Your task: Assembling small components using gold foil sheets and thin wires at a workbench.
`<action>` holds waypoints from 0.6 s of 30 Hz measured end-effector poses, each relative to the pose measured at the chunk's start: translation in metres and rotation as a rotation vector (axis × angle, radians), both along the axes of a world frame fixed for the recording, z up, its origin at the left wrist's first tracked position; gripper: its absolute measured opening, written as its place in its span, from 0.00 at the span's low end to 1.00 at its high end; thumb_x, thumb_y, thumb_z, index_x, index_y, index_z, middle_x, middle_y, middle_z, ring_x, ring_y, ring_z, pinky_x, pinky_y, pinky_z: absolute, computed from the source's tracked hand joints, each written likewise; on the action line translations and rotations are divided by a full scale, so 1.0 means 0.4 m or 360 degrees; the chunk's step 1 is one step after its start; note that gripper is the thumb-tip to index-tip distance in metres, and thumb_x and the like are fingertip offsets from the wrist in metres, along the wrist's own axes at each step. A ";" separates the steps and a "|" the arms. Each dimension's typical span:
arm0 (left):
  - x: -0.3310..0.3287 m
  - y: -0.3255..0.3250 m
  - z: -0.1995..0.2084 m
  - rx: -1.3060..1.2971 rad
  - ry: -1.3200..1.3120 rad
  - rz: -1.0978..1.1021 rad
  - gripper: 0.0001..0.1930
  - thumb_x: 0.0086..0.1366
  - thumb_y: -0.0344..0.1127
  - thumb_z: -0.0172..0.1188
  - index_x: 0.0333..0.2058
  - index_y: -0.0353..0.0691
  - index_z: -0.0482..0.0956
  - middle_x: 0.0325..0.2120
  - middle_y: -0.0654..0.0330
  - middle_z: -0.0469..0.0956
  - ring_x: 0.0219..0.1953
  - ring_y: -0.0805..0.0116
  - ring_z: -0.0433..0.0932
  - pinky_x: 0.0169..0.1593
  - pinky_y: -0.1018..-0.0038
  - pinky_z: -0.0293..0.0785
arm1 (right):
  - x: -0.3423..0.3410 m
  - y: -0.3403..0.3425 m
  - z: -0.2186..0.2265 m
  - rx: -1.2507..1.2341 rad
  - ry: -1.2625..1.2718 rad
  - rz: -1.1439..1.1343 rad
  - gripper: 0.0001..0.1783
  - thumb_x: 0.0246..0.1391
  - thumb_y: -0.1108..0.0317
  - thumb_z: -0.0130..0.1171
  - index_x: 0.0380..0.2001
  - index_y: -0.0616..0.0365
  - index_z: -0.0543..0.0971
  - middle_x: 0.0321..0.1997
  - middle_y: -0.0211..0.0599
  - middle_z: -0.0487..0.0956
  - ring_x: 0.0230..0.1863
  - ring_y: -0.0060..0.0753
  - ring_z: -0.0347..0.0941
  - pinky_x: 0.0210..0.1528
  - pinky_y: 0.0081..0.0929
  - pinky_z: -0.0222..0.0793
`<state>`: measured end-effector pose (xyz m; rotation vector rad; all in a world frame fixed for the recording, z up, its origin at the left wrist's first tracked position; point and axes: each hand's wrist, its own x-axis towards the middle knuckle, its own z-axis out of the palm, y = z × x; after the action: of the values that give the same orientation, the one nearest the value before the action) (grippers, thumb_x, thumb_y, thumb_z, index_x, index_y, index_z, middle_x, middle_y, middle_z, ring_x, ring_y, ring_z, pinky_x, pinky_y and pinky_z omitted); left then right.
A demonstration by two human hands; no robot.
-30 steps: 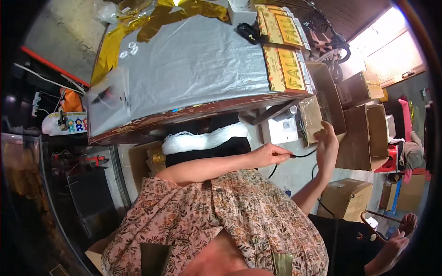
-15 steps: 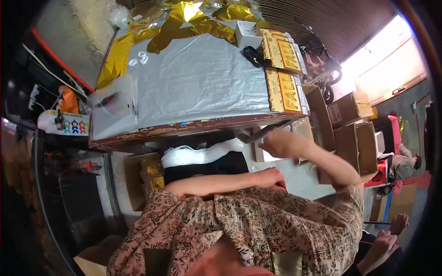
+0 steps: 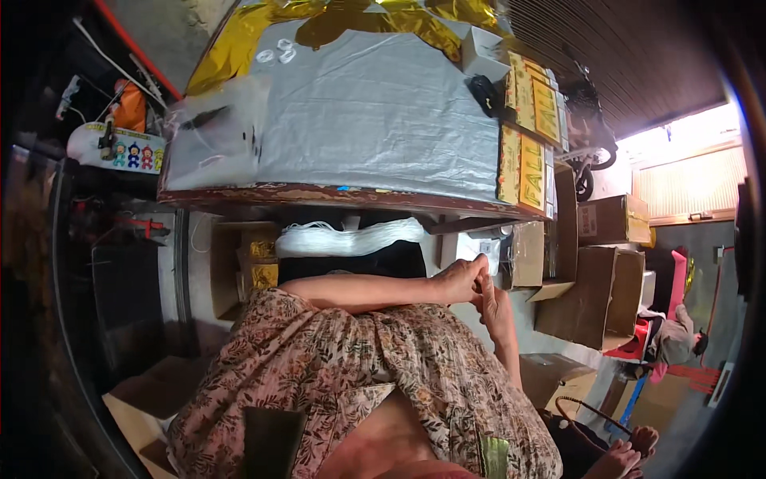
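My left hand (image 3: 457, 283) and my right hand (image 3: 496, 309) meet in front of my body, to the right of my lap. The fingers of both are closed and pressed together at the tips. Whatever they pinch, if anything, is too small to see. Across my lap, over black cloth (image 3: 375, 264), lies a loose hank of white thread (image 3: 351, 238). My left forearm passes just on the near side of it.
Ahead stands a table with a silver-grey cover (image 3: 375, 120), gold foil (image 3: 351, 28), white rings (image 3: 286, 49), a clear plastic bag (image 3: 211, 144) and yellow patterned boxes (image 3: 523, 168). Cardboard boxes (image 3: 590, 295) stand right. A person's hands (image 3: 626, 457) show lower right; another person (image 3: 677, 339) is farther off.
My right hand has come down from beside the table edge to meet my left hand. My left hand has risen slightly. The whole view has shifted.
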<state>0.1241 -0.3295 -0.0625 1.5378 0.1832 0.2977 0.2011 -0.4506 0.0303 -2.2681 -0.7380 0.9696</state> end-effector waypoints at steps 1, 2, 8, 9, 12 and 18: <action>-0.008 0.002 -0.010 0.0002 0.0006 0.0010 0.33 0.44 0.39 0.79 0.42 0.35 0.65 0.25 0.53 0.80 0.30 0.62 0.83 0.36 0.67 0.78 | 0.021 -0.030 -0.026 0.0011 -0.0275 0.0135 0.38 0.68 0.41 0.44 0.23 0.68 0.78 0.14 0.32 0.69 0.16 0.24 0.66 0.20 0.30 0.62; -0.013 -0.002 -0.018 -0.0004 0.0049 -0.0014 0.35 0.45 0.40 0.79 0.45 0.35 0.66 0.26 0.54 0.80 0.30 0.64 0.83 0.38 0.67 0.78 | 0.029 -0.053 -0.029 0.0018 -0.0554 0.0267 0.34 0.69 0.43 0.47 0.23 0.66 0.78 0.14 0.25 0.67 0.16 0.19 0.62 0.17 0.27 0.56; -0.041 -0.041 -0.055 -0.0264 0.0284 -0.0823 0.17 0.64 0.46 0.63 0.36 0.35 0.82 0.30 0.61 0.84 0.30 0.73 0.81 0.37 0.72 0.77 | 0.006 -0.062 0.068 0.0145 0.0072 -0.0265 0.23 0.65 0.58 0.57 0.20 0.64 0.80 0.11 0.19 0.64 0.14 0.12 0.53 0.16 0.22 0.44; -0.044 -0.039 -0.065 -0.0362 0.0437 -0.0888 0.16 0.67 0.44 0.59 0.37 0.35 0.83 0.29 0.62 0.84 0.29 0.74 0.81 0.36 0.73 0.77 | 0.008 -0.073 0.066 0.0174 -0.0040 -0.0068 0.22 0.65 0.60 0.57 0.20 0.64 0.80 0.11 0.20 0.64 0.12 0.13 0.52 0.14 0.21 0.42; -0.075 -0.032 -0.083 -0.0505 0.0553 -0.0898 0.16 0.71 0.42 0.52 0.36 0.36 0.84 0.27 0.62 0.84 0.27 0.75 0.80 0.32 0.75 0.77 | 0.033 -0.100 0.090 -0.0200 0.0417 -0.0014 0.21 0.63 0.67 0.54 0.19 0.71 0.79 0.11 0.29 0.70 0.14 0.17 0.65 0.18 0.21 0.62; -0.088 -0.035 -0.053 -0.0561 0.0520 -0.0579 0.12 0.67 0.35 0.55 0.34 0.35 0.84 0.26 0.59 0.84 0.25 0.73 0.84 0.33 0.76 0.80 | -0.001 -0.152 -0.048 0.0066 0.0349 -0.0124 0.11 0.60 0.73 0.47 0.35 0.69 0.77 0.27 0.35 0.79 0.27 0.22 0.76 0.28 0.19 0.69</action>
<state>0.0890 -0.3436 -0.0839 1.2307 0.1958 -0.2657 0.2006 -0.5116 0.0109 -2.0968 -0.5660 1.1329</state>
